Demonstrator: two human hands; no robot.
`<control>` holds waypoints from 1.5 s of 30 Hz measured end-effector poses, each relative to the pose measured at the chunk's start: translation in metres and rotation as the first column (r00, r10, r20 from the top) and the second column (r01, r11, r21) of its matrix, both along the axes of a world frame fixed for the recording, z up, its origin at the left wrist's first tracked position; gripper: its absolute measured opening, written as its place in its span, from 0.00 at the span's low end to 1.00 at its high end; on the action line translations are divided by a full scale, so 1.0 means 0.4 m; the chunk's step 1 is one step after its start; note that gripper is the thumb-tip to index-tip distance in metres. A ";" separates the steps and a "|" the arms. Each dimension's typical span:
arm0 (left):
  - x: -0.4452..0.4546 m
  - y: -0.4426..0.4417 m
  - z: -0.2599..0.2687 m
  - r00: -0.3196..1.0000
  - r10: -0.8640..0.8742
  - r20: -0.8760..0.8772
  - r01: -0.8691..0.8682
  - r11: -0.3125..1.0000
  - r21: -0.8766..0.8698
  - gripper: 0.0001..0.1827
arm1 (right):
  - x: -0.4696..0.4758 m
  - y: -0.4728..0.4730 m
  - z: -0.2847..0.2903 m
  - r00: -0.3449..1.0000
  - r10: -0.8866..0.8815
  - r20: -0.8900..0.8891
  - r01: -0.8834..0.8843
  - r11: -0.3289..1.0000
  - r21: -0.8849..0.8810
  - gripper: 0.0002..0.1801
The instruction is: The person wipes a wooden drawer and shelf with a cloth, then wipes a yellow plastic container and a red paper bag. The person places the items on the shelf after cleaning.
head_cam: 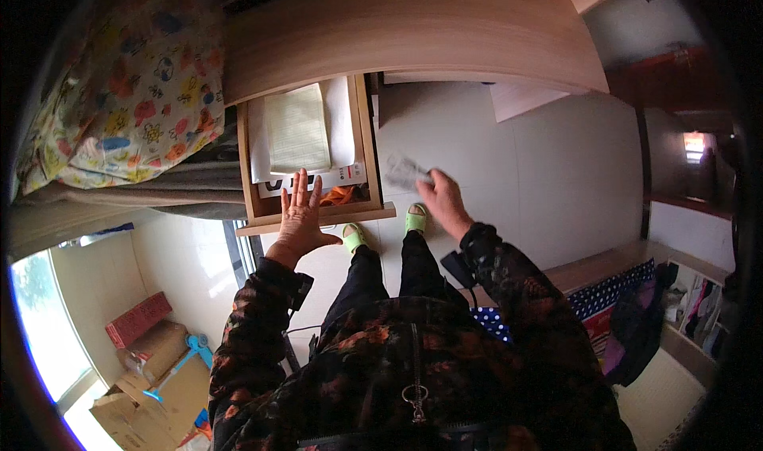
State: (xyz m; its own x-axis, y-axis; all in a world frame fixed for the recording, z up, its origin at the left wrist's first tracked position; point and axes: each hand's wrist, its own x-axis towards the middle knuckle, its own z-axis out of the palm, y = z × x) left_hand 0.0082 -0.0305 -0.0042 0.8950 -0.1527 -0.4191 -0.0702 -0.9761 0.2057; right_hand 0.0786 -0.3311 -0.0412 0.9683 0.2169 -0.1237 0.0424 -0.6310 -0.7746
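A wooden drawer (pixel 374 153) stands pulled out below a wooden desk top (pixel 405 34). Lined sheets of paper (pixel 296 128) lie in it, on top of larger white sheets (pixel 341 117) and a printed item. Something orange (pixel 338 195) shows near the drawer's front. Over the front edge, my left hand (pixel 301 218) is spread with nothing in it; whether its fingertips touch the papers I cannot tell. To the right of the drawer, above the floor, my right hand (pixel 444 203) holds a motion-blurred, greyish, see-through item (pixel 405 172) that I cannot identify.
Left of the drawer hangs a patterned cloth (pixel 149 105) over grey fabric. Cardboard boxes (pixel 173 391) and a blue plastic-handled tool (pixel 194 346) are at the lower left. A polka-dot cloth (pixel 614 287) and dark clothing (pixel 638 332) lie at the right. Tiled floor (pixel 554 171) shows beyond my feet.
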 end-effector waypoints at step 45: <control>0.056 -0.019 0.001 0.997 -0.014 0.081 0.018 0.999 -0.040 0.45 | 0.394 0.285 -0.102 0.999 0.018 -0.026 -0.011 0.968 0.251 0.24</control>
State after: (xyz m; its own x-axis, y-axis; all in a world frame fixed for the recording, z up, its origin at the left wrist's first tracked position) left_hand 0.0307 -0.0381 -0.0036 0.9230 -0.1829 -0.3387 -0.1038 -0.9656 0.2385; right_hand 0.2363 -0.2171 -0.0821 0.9617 0.2588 -0.0906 0.0264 -0.4162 -0.9089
